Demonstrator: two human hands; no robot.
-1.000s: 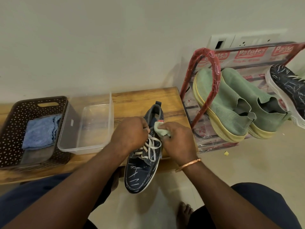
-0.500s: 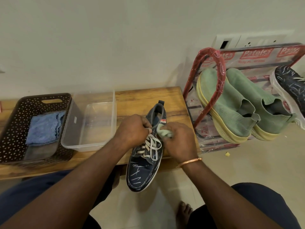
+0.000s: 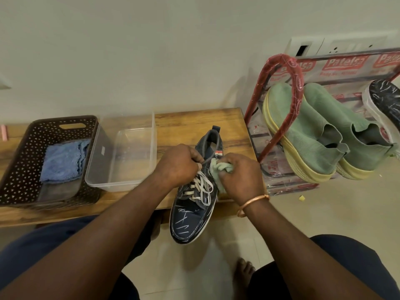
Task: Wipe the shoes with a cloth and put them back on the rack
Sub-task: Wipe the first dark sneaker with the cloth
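A dark blue sneaker (image 3: 190, 217) with white streaks and white laces lies on the front edge of a low wooden bench (image 3: 194, 122), its toe hanging over the floor. My left hand (image 3: 177, 163) grips the shoe at its left side by the laces. My right hand (image 3: 240, 174) holds a bunched pale green cloth (image 3: 219, 169) against the shoe's right side near the collar. To the right stands a red-framed shoe rack (image 3: 290, 68) carrying two green slip-on shoes (image 3: 303, 131) and a second dark blue sneaker (image 3: 387, 100) at the frame's edge.
A dark perforated basket (image 3: 21, 152) with a folded blue cloth (image 3: 62, 159) sits at the bench's left end. A clear plastic tub (image 3: 129, 180) stands beside it. Wall sockets are above the rack. My knees and a bare foot (image 3: 244, 269) are below.
My right hand has slid the green cloth a little along the shoe's right side near the collar. My left hand keeps its grip and the shoe stays in place.
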